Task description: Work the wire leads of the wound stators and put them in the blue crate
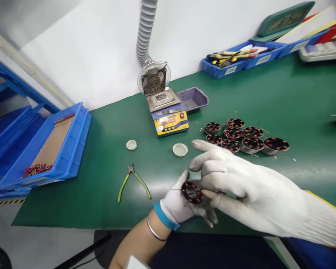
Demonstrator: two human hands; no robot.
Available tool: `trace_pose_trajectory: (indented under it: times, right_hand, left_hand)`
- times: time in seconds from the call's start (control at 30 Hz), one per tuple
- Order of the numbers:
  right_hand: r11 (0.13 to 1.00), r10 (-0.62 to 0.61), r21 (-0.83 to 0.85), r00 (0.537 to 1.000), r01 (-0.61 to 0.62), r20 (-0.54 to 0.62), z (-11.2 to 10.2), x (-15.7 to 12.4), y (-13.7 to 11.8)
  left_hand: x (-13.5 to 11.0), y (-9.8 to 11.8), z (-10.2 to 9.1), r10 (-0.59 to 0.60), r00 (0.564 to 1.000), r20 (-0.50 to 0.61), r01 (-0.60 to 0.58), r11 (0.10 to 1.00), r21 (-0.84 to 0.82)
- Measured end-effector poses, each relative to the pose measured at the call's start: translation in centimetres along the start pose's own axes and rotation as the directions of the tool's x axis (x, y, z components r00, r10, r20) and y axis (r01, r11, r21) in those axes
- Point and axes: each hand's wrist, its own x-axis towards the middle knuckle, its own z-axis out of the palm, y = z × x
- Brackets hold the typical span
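Note:
My left hand (pixel 177 205), in a white glove with a blue band at the wrist, is closed around a copper-wound motor stator (pixel 192 192), its round face turned up. Thin wire ends stick out on the stator's left side. From the right, my right hand (pixel 232 179), also gloved, reaches over; a bare fingertip and the lower fingers close at the stator's right edge, while the upper fingers stretch out above it. Whether a wire lies between those fingertips is hidden. Several more wound stators (pixel 252 144) in metal rings stand grouped beyond my right hand.
Green-handled cutters (pixel 131 170) lie open on the green table (pixel 100 149), near two small white lids (pixel 131 145) (pixel 180 150). Behind stand a yellow-fronted solder pot (pixel 172 123), a fume hose (pixel 146 31) and a grey tray (pixel 194 98). Blue bins (pixel 81 138) stand left; a blue tool tray (pixel 224 71) lies at back.

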Motion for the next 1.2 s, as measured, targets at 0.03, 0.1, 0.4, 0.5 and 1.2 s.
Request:
trace_pose_trajectory:
  times: [0.03,0.1,0.4,0.5,1.2]
  right_hand:
    - [1.000,0.023,0.004,1.000,-0.023,-0.003,0.3,-0.5,0.3]
    - [0.995,0.093,0.047,0.996,-0.093,-0.008,0.5,-1.7,1.0]
    - [0.935,0.355,0.111,0.892,-0.337,-0.280,1.2,-5.6,2.6]
    - [0.974,-0.026,-0.226,0.989,-0.008,-0.146,3.2,-5.4,1.8]
    - [0.964,0.267,0.032,0.953,-0.265,-0.144,5.1,-1.9,2.3]
  left_hand:
    - [0.0,-0.1,-0.3,-0.037,0.998,0.052,0.036,0.999,0.024]
    - [-0.3,-0.2,-0.7,-0.041,0.992,0.116,0.037,0.999,0.039]
    - [-1.5,1.2,1.8,0.147,0.985,-0.092,-0.165,0.956,-0.243]
    - [-1.4,1.4,2.4,0.182,0.959,-0.215,-0.244,0.918,-0.312]
    - [-1.8,2.7,1.6,0.240,0.923,-0.299,-0.335,0.884,-0.326]
